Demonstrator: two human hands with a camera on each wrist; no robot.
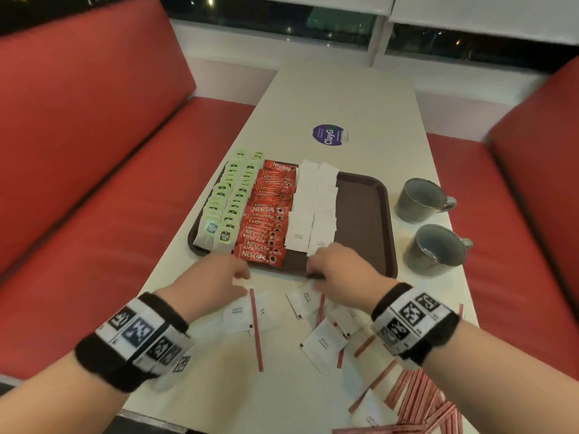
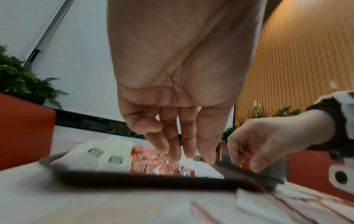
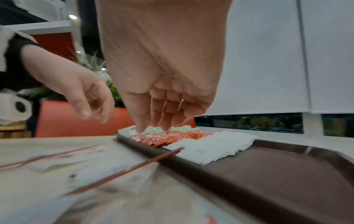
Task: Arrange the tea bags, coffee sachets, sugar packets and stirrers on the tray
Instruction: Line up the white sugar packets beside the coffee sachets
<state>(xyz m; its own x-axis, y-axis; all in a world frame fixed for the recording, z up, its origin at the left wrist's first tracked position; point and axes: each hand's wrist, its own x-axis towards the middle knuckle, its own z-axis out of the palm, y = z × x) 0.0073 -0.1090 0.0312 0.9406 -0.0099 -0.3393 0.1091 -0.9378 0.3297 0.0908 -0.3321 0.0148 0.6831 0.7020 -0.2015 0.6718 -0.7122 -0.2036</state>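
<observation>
Loose sugar packets [image 1: 322,346] under right hand [image 1: 341,270]

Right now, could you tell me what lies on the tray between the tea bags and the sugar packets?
A column of red coffee sachets fills the stretch between the tea bags and the sugar packets on the tray, clearest in the head view.

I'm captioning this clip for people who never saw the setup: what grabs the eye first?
The brown tray at mid-table, with green tea bags, red coffee sachets and white sugar packets in neat columns, its right part bare. Both hands hover at its near edge, above loose sugar packets and red stirrers.
</observation>
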